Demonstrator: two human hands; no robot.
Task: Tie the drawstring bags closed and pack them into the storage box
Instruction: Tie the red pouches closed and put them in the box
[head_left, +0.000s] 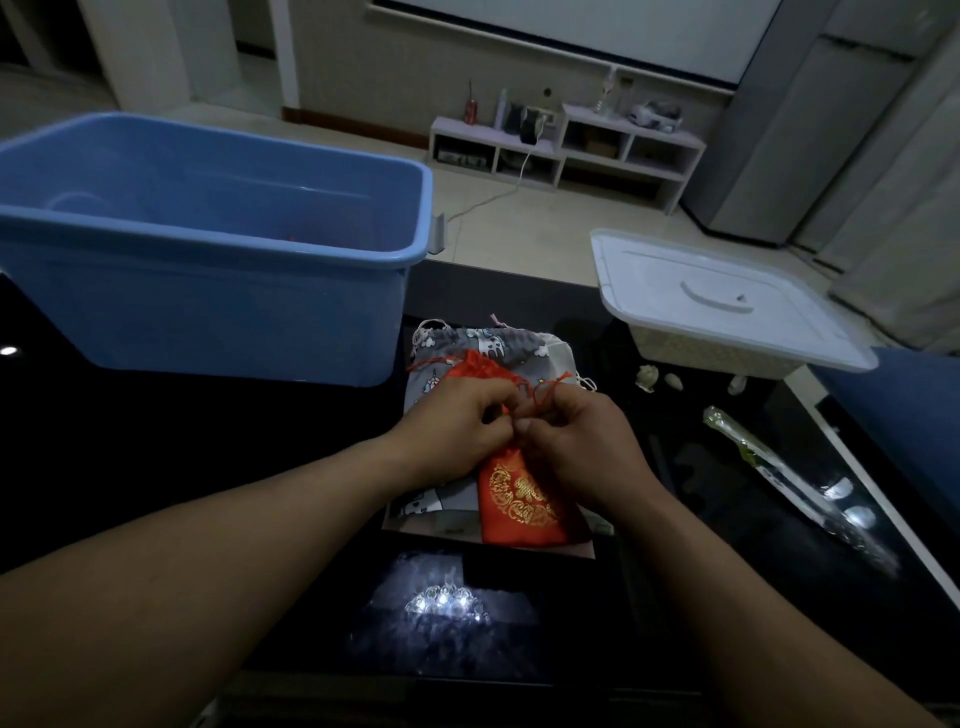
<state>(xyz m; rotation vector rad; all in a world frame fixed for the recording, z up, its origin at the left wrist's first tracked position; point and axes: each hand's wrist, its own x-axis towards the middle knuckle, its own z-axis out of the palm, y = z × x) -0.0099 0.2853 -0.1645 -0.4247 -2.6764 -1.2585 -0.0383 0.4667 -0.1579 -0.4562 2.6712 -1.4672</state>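
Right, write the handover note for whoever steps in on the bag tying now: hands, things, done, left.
Left hand: pinches the red cord of the red bag.
Right hand: pinches the same cord, fingertips meeting the left's.
Red bag: lies on the grey patterned bag; a white bag shows under that one's far right edge.
Blue storage box: open, far left of the bags; its floor is mostly hidden.
Done: knot under way; cannot tell if any bag is packed.
Left: finish this knot, tie the grey and white bags, put all into the box.
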